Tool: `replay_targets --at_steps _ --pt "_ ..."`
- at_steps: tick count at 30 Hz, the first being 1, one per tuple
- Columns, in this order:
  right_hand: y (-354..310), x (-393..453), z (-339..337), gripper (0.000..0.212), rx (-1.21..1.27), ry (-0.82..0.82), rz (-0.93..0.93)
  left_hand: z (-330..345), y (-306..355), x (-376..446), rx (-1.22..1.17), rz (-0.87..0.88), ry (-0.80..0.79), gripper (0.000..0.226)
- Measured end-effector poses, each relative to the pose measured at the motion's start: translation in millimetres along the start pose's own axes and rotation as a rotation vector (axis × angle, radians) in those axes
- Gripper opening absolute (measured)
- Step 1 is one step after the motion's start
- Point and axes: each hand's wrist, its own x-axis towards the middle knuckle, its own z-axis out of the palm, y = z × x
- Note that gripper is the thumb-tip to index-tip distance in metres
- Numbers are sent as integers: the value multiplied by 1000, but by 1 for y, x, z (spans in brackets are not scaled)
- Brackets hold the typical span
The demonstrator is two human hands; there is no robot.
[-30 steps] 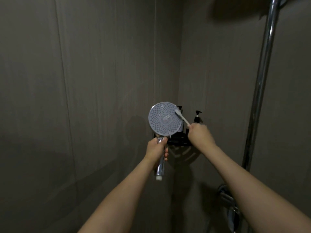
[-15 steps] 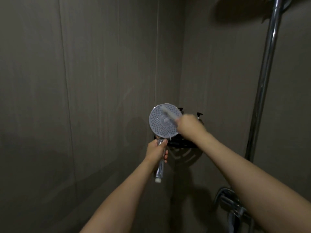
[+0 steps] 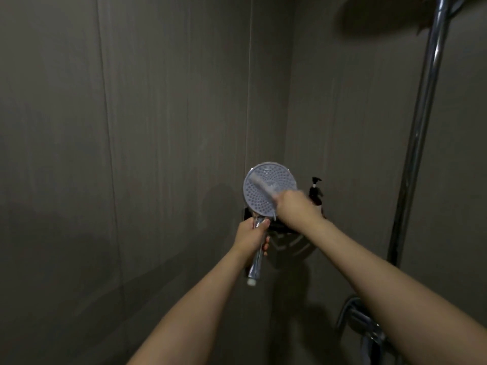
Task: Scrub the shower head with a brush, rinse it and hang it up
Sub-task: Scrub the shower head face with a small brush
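The round grey shower head (image 3: 259, 196) faces me, its nozzle plate upright in front of the corner of the shower. My left hand (image 3: 251, 237) grips its chrome handle just below the head, and the handle's end sticks out below the fist. My right hand (image 3: 295, 206) holds a thin white brush (image 3: 263, 187). The brush lies blurred across the plate, its head at the upper left of the plate. The right hand covers the plate's lower right edge.
A black corner shelf (image 3: 290, 238) with a dark pump bottle (image 3: 315, 192) sits behind the hands. A chrome riser pipe (image 3: 419, 133) runs up the right wall to an overhead shower (image 3: 390, 17). The chrome mixer tap (image 3: 363, 325) is at lower right. Grey tiled walls all round.
My right hand has swept the brush from the plate's right edge across to its upper left. The left hand keeps the shower head in the same place.
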Motion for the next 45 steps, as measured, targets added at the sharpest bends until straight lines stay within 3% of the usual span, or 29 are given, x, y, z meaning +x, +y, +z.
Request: replay_targets --at_steps 3,6,9,11,14,16,20,22,24,27,29,33,36,39,43,45 --pt "-6 -17 13 27 -36 -124 -98 -3 -4 1 -30 -11 33 23" --pt "-2 -14 5 23 -51 -51 -82 -7 -7 0 -7 -15 33 22" --pt "17 1 -19 32 -1 114 136 -8 -7 -4 27 -28 10 22" --pt "23 8 -32 36 24 190 115 -8 -7 -4 26 -26 12 23" --pt "11 3 -19 33 35 93 -27 -7 -5 -1 17 -20 23 24" --pt "11 -6 -4 28 15 15 21 -5 -4 1 7 -22 18 24" --pt "23 1 -20 33 95 172 134 -4 -5 0 30 -19 10 26" --pt "16 2 -20 34 110 102 16 -5 -6 2 29 -14 14 25" --pt "10 -5 -9 31 115 -14 21 -5 -7 3 22 -14 14 24" --pt "27 -3 -15 30 53 65 107 -3 -8 1 22 -27 0 25" --pt "30 -2 -17 30 50 92 60 -4 -9 1 27 -28 1 25" --pt "37 -6 -1 24 56 -102 87 -6 -7 4 18 -23 15 26" --pt "48 -4 -5 30 40 14 108 -7 -9 4 30 -27 21 26" --pt "35 -9 5 26 72 -155 49 -7 -12 4 20 -18 9 24" --pt "43 -4 -5 26 61 20 100 -4 -14 4 29 -20 -5 23" --pt "38 -8 -5 26 82 -36 30 -5 -15 4 23 -19 -12 24"
